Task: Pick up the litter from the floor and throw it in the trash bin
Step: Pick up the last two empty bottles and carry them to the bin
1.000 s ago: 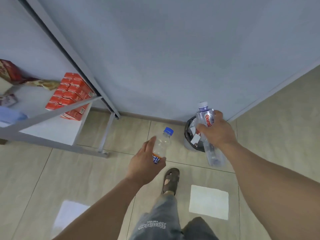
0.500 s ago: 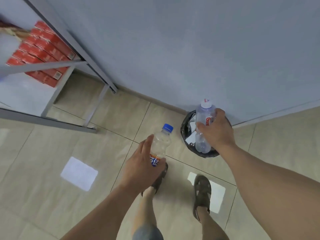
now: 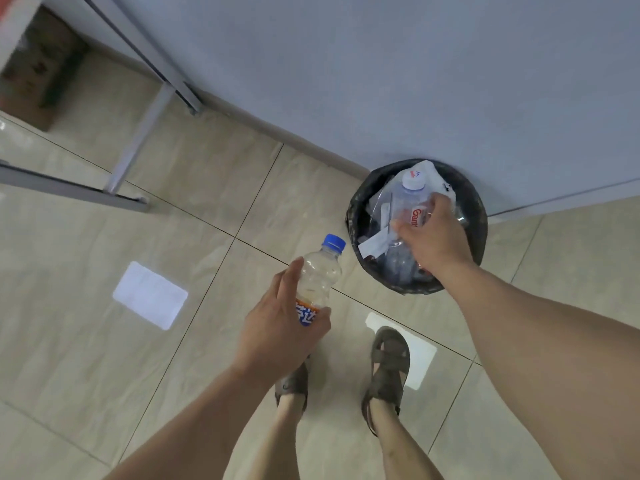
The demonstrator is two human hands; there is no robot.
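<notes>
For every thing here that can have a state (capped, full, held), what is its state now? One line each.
Trash bin: lined with a black bag, holds litter.
White-capped bottle: capped, held over the bin.
Blue-capped bottle: capped, nearly empty, held beside the bin.
Right hand: grips the white-capped bottle.
Left hand: grips the blue-capped bottle.

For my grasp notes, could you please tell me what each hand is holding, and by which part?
The left hand grips the blue-capped bottle around its labelled lower body. The right hand grips the white-capped bottle around its labelled middle, over the trash bin.
</notes>
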